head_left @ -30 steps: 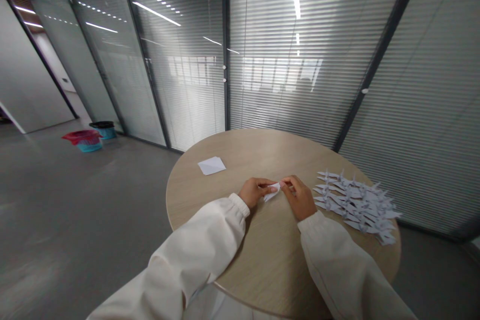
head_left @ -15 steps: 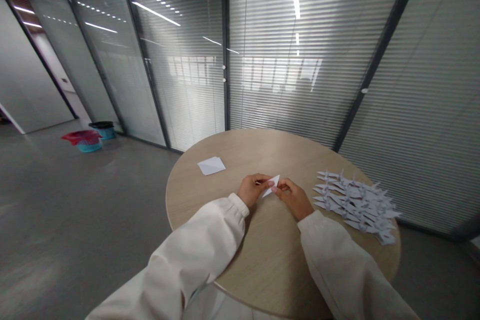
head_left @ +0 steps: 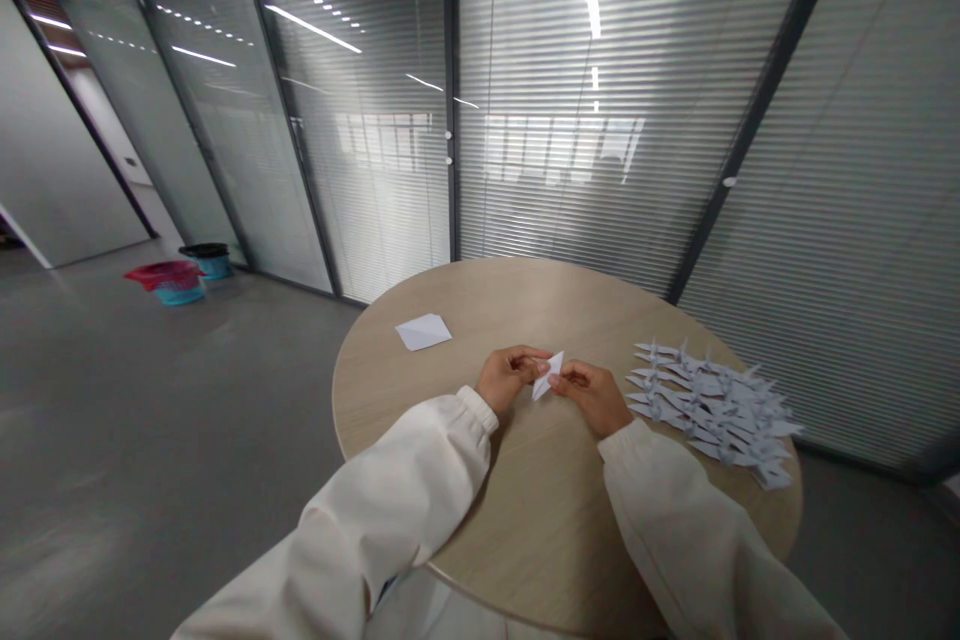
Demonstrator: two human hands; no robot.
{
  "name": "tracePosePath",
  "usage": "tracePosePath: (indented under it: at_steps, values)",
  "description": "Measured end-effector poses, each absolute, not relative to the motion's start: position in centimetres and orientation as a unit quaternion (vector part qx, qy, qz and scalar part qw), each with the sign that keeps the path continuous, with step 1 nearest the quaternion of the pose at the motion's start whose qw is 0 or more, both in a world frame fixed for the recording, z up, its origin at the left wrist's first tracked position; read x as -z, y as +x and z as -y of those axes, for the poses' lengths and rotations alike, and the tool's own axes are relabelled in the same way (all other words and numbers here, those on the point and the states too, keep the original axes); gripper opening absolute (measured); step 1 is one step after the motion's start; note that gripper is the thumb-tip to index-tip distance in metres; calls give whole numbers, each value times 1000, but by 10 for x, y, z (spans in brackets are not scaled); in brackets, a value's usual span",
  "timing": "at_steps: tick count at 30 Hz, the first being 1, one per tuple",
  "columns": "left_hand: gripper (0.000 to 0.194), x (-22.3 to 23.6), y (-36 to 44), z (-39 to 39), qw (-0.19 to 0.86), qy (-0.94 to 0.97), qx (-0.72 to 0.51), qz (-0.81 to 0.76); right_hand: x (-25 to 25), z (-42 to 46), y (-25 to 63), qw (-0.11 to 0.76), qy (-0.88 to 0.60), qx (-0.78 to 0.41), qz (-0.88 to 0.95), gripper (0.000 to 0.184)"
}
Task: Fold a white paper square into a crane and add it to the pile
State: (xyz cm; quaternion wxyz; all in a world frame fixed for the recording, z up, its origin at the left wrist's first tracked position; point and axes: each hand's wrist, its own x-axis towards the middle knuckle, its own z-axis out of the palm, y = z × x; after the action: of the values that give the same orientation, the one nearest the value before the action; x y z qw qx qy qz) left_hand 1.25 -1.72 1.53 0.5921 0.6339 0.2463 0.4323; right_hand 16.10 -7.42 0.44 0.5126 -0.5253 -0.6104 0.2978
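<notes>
Left hand [head_left: 508,380] and right hand [head_left: 598,400] both pinching this little folded paper [head_left: 547,377] — bunch of paper cranes [head_left: 712,410] on the table [head_left: 525,500].

A red-lined wastebasket [head_left: 178,294] stands on the grey floor [head_left: 225,420] just beside a black-lined wastebasket [head_left: 217,266], both blue. Venetian blinds [head_left: 555,210] show through the dark-framed glass partition [head_left: 375,70].

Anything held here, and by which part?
A small white diamond of folded paper, pinched at its left side by the left grip and right side by the right grip.
</notes>
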Motion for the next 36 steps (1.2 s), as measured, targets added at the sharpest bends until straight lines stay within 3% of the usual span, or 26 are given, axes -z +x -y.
tracePosePath:
  at_steps: [16,27,30,36]
  values:
    - [42,-17,12,20,600,623,-440,-241,-8,75,163,519,-497,-314,620,18]
    - [43,-12,10,12,596,638,-423,-243,-5,70,165,543,-486,-388,565,32]
    - [37,-12,9,14,542,694,-417,-227,0,66,168,578,-458,-437,515,32]
    - [29,-15,7,19,335,810,-443,-188,0,67,166,583,-434,-503,467,32]
